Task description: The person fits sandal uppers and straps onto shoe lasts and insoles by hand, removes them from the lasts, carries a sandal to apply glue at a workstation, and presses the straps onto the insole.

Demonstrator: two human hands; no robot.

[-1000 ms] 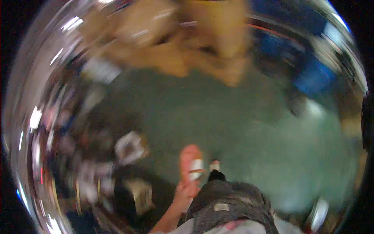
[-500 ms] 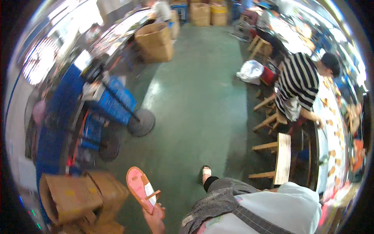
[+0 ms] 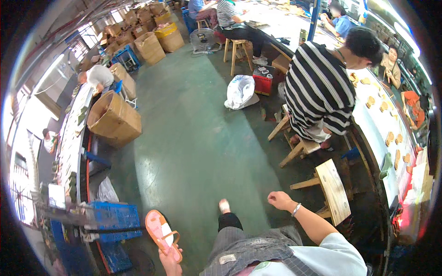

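Note:
A flat sandal (image 3: 155,224) with a pink insole, tan edge and tan straps is gripped at one end by my left hand (image 3: 171,254), low and left of centre. A white patch shows on the insole beneath the straps. My right hand (image 3: 279,201), with a bracelet at its wrist, hangs over the floor in front of a wooden stool (image 3: 332,191). Its fingers are curled in, and I see nothing in them.
Blue plastic crates (image 3: 114,221) stand left of the sandal. A large cardboard box (image 3: 114,118) is farther along that side. On the right, a person in a striped top (image 3: 320,87) sits at a long bench of shoe parts. A white sack (image 3: 240,92) rests on the floor ahead.
My right arm has come into view on the right. The view has shifted along the aisle and turned; the seated person is nearer. The sandal stays in my left hand.

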